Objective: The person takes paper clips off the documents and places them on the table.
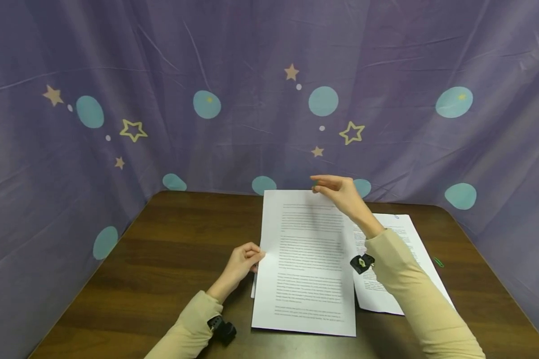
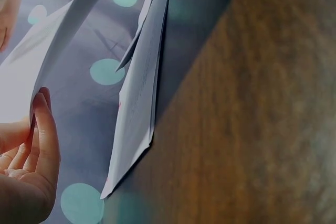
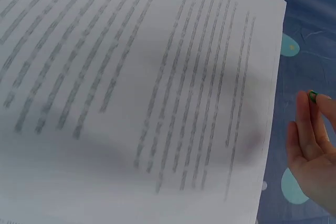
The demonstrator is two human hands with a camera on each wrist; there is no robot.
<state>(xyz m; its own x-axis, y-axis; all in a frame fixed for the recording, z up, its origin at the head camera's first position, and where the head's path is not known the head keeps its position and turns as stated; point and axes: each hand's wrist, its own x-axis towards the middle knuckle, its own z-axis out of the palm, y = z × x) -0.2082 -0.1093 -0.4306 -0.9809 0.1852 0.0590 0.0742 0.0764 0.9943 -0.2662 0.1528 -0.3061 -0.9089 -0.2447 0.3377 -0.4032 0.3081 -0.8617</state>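
My left hand (image 1: 238,264) pinches the left edge of printed paper sheets (image 1: 312,259) between thumb and fingers. The sheets are held up off the table, their text facing me. Just above their top edge, my right hand (image 1: 343,197) pinches a small green paper clip (image 3: 313,97) between thumb and finger. Most of the clip is hidden by the fingertips, and in the right wrist view it is apart from the paper. How many sheets the left hand holds I cannot tell.
On the right of the brown table (image 1: 175,239) lies another printed stack (image 1: 382,296) with a blue paper clip (image 1: 397,216) at its top edge. A green paper clip (image 1: 438,262) lies beside it. A patterned purple curtain (image 1: 251,139) hangs behind the table.
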